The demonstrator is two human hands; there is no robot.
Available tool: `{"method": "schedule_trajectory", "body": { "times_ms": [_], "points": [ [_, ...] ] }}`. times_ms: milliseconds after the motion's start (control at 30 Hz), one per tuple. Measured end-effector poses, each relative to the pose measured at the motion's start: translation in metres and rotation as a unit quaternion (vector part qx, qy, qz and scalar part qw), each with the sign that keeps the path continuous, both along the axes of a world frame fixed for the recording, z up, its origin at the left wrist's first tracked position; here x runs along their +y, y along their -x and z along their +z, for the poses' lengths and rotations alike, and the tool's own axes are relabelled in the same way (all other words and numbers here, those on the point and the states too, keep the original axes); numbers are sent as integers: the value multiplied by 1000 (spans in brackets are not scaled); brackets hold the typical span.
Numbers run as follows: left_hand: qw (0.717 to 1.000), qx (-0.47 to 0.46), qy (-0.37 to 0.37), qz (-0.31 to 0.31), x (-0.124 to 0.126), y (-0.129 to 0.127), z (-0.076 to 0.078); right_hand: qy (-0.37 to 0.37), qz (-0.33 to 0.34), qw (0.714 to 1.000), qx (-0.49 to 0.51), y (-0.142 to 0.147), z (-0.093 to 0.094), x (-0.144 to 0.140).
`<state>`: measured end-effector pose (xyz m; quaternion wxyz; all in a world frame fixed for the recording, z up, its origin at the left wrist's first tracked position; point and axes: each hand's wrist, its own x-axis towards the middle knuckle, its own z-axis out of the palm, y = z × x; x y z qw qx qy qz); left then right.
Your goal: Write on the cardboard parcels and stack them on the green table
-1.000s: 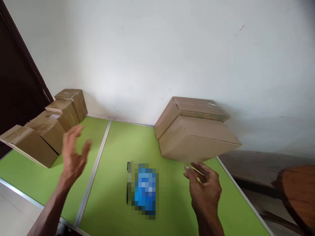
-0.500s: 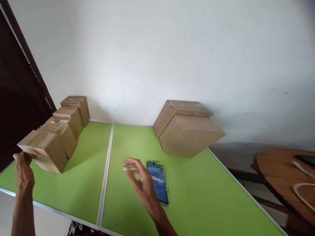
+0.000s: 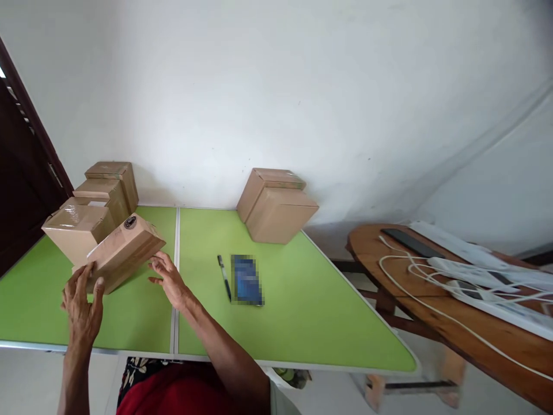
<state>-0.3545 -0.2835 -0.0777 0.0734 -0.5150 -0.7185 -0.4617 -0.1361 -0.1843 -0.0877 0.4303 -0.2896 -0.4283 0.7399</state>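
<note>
We hold the small cardboard box [image 3: 123, 251] between both hands above the green worktop [image 3: 276, 323]. The left hand [image 3: 82, 300] clasps its near-left end, fingers curled up onto the box face. The right hand [image 3: 170, 279] lies at its right end, fingers spread and touching the lower edge. The box is tilted, its long axis running from near-left up to far-right, so the left hand is nearer to us. Right of the box lie a pen [image 3: 224, 277] and a phone [image 3: 246, 279]. Behind the box stands a row of boxes [image 3: 93, 207]; far right of it a larger box [image 3: 276, 204] by the wall.
</note>
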Motion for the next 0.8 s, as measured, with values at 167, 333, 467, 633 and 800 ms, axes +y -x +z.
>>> {"method": "schedule_trajectory", "body": {
  "times_ms": [167, 333, 467, 633, 800],
  "points": [
    [996, 72, -46, -34, -7, -19, -8, 30, -48, 998, 37, -5, -8, 7],
    [981, 130, -92, -109, -15, -72, -19, 56, -91, 990, 96, 5, -7, 9],
    [966, 113, -103, -206, -31, -112, -29, 44, -112, 987, 108, -7, -4, 17],
    [987, -5, -84, -133, -40, -111, -19, -8, -29, 994, 108, -69, 0, 33],
    [956, -229, 13, -182, 3, -104, 4, -3, 20, 994, 112, -106, 0, 30]
  ]
}}
